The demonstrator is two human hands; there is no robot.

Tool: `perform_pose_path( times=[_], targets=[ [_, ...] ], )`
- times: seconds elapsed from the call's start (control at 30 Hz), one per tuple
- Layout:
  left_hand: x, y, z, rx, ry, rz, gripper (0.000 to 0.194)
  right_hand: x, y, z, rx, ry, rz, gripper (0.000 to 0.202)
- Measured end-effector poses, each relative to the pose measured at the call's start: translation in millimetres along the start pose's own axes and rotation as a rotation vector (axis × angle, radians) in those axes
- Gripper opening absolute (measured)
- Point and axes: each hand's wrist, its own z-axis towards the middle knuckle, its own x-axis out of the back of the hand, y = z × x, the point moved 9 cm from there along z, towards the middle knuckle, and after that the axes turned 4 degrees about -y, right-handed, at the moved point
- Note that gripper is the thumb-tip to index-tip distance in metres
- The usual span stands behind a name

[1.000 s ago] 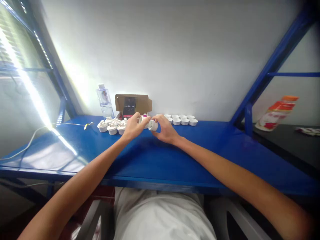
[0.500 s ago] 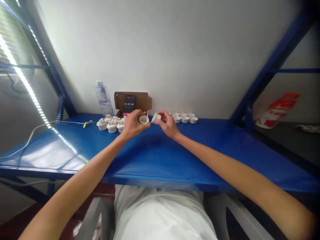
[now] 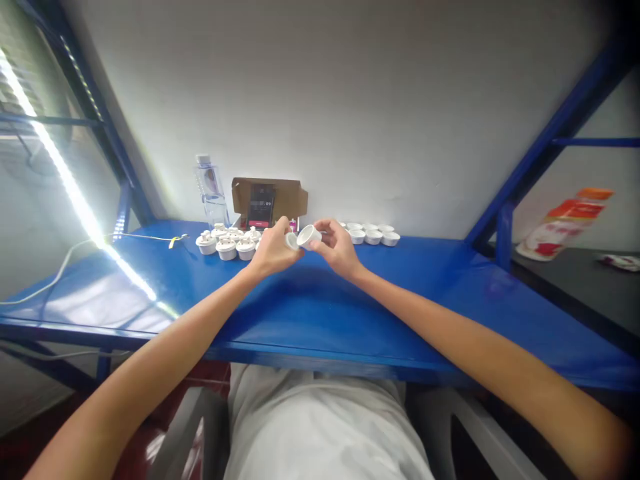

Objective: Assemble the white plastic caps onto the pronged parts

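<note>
My left hand (image 3: pixel 275 248) is closed around a small white round plastic part (image 3: pixel 292 241), mostly hidden by the fingers. Pinched in the fingers of my right hand (image 3: pixel 340 248) is a small white cup (image 3: pixel 309 236), tilted with its open mouth showing. The two white pieces are side by side above the table, very near each other; I cannot tell whether they touch. Left of my left hand stand several white cups with knobbed tops (image 3: pixel 227 249). Behind my right hand are rows of open white cups (image 3: pixel 373 236).
An open cardboard box (image 3: pixel 290 195) holds a phone (image 3: pixel 261 205) against the wall. Beside it stands a clear bottle (image 3: pixel 212 193). A white cable (image 3: pixel 145 236) crosses the left of the blue table (image 3: pixel 320 313). A red and white bottle (image 3: pixel 563 227) stands far right.
My right hand has turned its cup so that the mouth shows more. The part in my left hand has tilted and is more covered by the fingers. The view has shifted slightly.
</note>
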Motion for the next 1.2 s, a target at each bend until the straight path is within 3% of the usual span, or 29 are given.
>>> perform_pose_path(
  times=[0.6, 1.2],
  targets=[
    [0.8, 14, 0, -0.148, -0.071, 0.220, 0.031, -7, 3, -3, -0.011, -0.055, 0.005, 0.043],
    [-6.2, 14, -3, -0.149, -0.136, 0.388, 0.028, -14, 2, -11, 0.028, -0.075, -0.062, 0.040]
  ],
)
